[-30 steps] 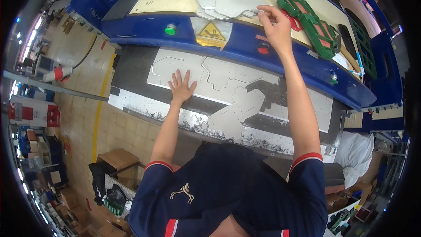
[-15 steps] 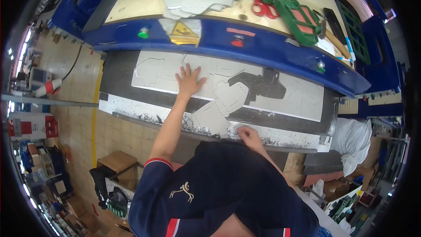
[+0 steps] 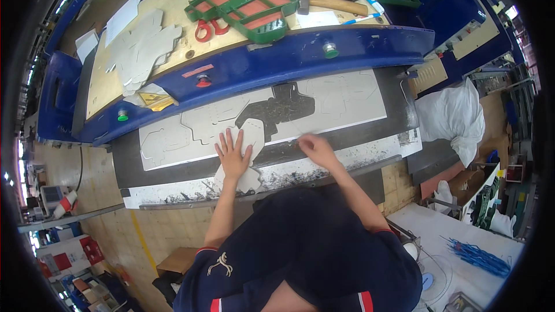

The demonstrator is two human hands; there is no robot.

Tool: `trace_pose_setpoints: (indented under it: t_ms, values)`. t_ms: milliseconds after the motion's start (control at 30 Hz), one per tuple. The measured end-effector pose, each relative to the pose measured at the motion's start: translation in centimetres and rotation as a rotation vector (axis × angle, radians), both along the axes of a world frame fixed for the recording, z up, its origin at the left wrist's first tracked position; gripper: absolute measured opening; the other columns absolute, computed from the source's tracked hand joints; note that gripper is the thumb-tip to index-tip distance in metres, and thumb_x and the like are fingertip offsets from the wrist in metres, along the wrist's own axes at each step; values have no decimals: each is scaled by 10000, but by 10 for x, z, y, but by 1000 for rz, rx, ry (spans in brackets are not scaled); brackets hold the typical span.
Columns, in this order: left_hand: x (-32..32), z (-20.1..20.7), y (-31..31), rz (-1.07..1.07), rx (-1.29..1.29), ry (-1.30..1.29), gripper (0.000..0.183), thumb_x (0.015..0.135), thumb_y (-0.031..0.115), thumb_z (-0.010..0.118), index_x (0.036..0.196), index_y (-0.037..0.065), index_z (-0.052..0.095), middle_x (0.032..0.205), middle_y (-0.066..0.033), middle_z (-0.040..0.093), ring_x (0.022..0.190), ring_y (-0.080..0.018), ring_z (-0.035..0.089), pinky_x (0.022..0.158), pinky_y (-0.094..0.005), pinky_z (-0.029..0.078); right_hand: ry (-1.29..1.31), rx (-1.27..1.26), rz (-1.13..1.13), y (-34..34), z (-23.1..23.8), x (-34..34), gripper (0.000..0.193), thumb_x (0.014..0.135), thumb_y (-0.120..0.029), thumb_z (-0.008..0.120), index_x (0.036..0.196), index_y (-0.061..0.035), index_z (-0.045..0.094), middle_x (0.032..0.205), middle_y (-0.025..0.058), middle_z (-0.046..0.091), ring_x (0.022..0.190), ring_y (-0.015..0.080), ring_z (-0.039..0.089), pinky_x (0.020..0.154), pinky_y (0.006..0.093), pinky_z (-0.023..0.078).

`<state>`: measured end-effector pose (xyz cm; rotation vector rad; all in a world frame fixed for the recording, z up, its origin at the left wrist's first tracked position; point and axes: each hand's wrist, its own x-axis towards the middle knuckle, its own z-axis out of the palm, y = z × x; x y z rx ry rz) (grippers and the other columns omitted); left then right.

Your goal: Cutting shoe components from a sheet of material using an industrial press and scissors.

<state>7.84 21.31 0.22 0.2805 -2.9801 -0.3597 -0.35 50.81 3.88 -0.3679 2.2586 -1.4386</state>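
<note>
Left hand [image 3: 233, 159]: our fingers are spread apart, palm down, across the loose grey cut-out [image 3: 254, 133] and the pale sheet [image 3: 341, 98]; they close on nothing.
Right hand [image 3: 317, 150]: our fingers are curled in by the sheet's near edge; we cannot tell whether they pinch anything.
Handling the cut-out: we judge it best to press lightly with a flat left palm, so that nothing slides or bends, and to take hold by a broad edge, not a narrow tab.
Cut-out's place: under and beside our left hand, its far part over the sheet's near edge, its near part over the white metal strip [image 3: 312, 169].
Cut-out's direction: the rounded end points away from us; the long axis runs near to far, leaning right.
Sheet's direction: long axis left to right, the right end farther away, with a dark gap [image 3: 277, 107] near its middle.
Beyond the sheet: a blue beam [image 3: 272, 58], then a wooden top [image 3: 188, 43] with a pile of grey pieces [image 3: 144, 49] on the left.
</note>
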Motion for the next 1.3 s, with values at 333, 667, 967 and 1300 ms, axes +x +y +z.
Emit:
trace_pose_setpoints:
  t_ms: [333, 667, 967, 1300]
  values:
    - [44, 10, 21, 353, 153, -9, 747, 817, 377, 696, 1452, 127, 392, 1467, -304, 301, 1374, -458, 276, 1080, -651, 200, 612, 574, -214, 91, -46, -118, 574, 823, -318, 650, 1329, -86, 508, 1419, 224, 417, 1316, 423, 368, 1056, 505, 352]
    - [-61, 45, 136, -85, 435, 230, 498, 805, 136, 669, 1288, 92, 554, 1347, -186, 500, 1250, -379, 458, 1060, -477, 353, 342, 693, -579, 198, -41, -225, 468, 786, -326, 650, 1095, 26, 651, 1128, 255, 626, 1100, 438, 563, 963, 470, 453]
    - [-196, 19, 272, -454, 507, 136, 426, 830, 207, 656, 1234, 89, 589, 1328, -168, 520, 1238, -368, 459, 1048, -456, 378, -115, 153, -504, 244, -71, -264, 506, 755, -365, 688, 829, 136, 667, 744, 152, 668, 700, 218, 642, 627, 359, 490]
    - [-263, 7, 296, -366, 244, -130, 1169, 636, 700, 722, 1526, 156, 195, 1516, -254, 210, 1425, -453, 138, 1100, -693, 67, -829, -878, -248, 251, -48, -270, 318, 966, -309, 513, 1131, -70, 643, 1002, 74, 701, 962, 255, 659, 886, 383, 513]
